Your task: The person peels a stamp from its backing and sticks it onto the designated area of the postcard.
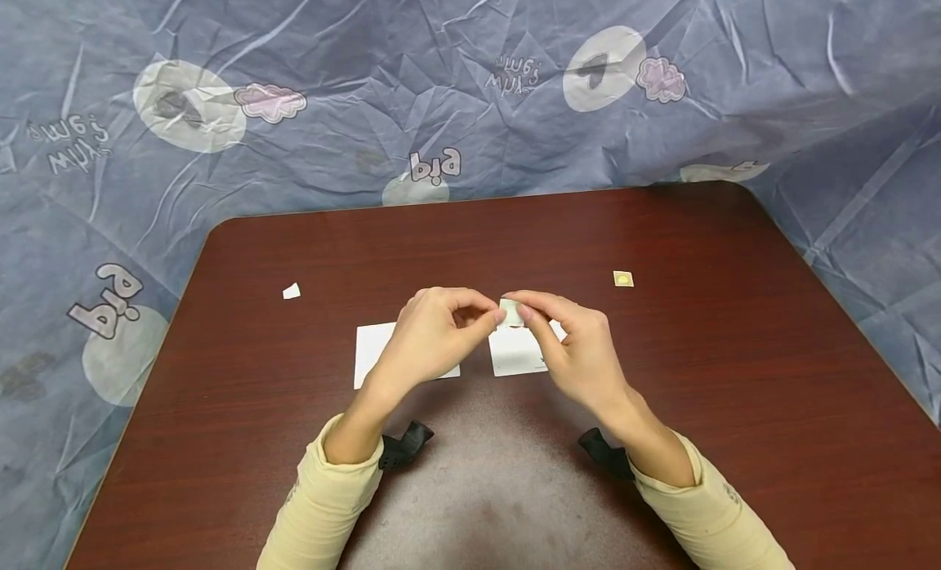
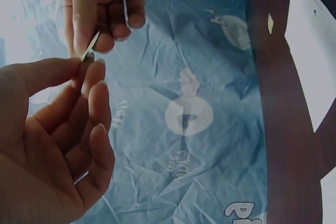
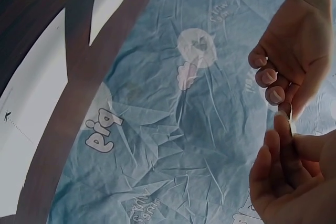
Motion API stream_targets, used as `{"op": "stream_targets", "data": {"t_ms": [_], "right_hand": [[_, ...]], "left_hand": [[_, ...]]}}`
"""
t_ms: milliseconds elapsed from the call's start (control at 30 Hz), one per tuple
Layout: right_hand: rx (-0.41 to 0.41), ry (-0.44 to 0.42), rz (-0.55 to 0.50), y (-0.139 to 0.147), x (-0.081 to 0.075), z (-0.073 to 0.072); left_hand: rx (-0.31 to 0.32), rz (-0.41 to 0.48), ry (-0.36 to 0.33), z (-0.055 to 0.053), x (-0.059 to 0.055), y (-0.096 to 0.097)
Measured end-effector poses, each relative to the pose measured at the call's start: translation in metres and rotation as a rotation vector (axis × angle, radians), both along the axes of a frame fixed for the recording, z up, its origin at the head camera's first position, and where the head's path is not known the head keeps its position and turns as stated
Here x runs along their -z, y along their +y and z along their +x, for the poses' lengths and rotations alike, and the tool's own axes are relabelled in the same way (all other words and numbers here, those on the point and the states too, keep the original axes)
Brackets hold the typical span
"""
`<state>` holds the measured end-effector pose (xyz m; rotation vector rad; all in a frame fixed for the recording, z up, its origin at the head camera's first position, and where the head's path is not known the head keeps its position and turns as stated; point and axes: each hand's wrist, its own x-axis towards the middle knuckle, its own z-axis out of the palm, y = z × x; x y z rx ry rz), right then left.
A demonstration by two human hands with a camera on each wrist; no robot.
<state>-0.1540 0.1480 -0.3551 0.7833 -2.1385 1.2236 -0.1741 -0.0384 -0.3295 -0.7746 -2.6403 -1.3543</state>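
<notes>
A small pale square piece [image 1: 510, 313], thin like paper or a sticker, is held up between the two hands. Thumb and index finger of the left hand [image 1: 430, 337] pinch its left edge. The right hand [image 1: 584, 354] pinches its right side the same way. Seen edge-on in the left wrist view, the thin piece [image 2: 92, 43] spans from one hand's fingertips to the other's. Beneath the hands lie two white sheets, a left one [image 1: 370, 354] and a right one [image 1: 518, 356] with small dark marks. Both sheets are partly hidden by the hands.
On the brown table [image 1: 456, 243], a small white scrap [image 1: 291, 291] lies toward the left. A small square with a yellow round print [image 1: 623, 279] lies toward the right. A patterned blue-grey cloth [image 1: 331, 145] hangs behind the table. Black straps show at both wrists.
</notes>
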Motion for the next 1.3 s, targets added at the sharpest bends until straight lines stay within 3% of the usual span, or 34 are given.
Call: {"op": "stream_targets", "data": {"t_ms": [133, 233, 400, 600, 700, 767, 833, 933, 1067, 1167, 1300], "right_hand": [[0.046, 0.118, 0.080, 0.000, 0.002, -0.002], [0.048, 0.128, 0.080, 0.000, 0.002, -0.002], [0.001, 0.019, -0.008, -0.001, -0.001, 0.000], [-0.039, -0.206, -0.145, 0.002, -0.004, 0.002], [-0.051, -0.248, -0.227, 0.002, -0.005, 0.001], [-0.041, -0.193, -0.258, 0.002, -0.006, 0.000], [-0.007, -0.073, -0.260, 0.001, -0.005, -0.001], [0.064, 0.190, -0.216, -0.003, -0.003, -0.004], [0.143, 0.494, -0.149, -0.008, 0.001, -0.007], [0.156, 0.586, -0.121, -0.010, 0.003, -0.009], [0.119, 0.576, -0.096, -0.009, 0.003, -0.009]], "left_hand": [[-0.021, -0.010, -0.023, 0.002, 0.000, 0.001], [-0.026, -0.009, -0.031, 0.003, 0.001, 0.002], [-0.027, 0.010, -0.026, 0.004, 0.001, 0.001], [-0.024, 0.064, -0.026, 0.004, 0.000, 0.001], [0.003, 0.086, -0.045, 0.004, 0.000, 0.001], [0.018, 0.101, -0.054, 0.004, -0.001, 0.001], [0.022, 0.116, -0.059, 0.004, -0.003, 0.000], [0.042, 0.151, -0.099, 0.005, -0.006, -0.002], [0.121, 0.213, -0.165, 0.006, -0.007, -0.002], [0.160, 0.259, -0.173, 0.006, -0.007, -0.002], [0.141, 0.273, -0.157, 0.006, -0.007, -0.003]]}}
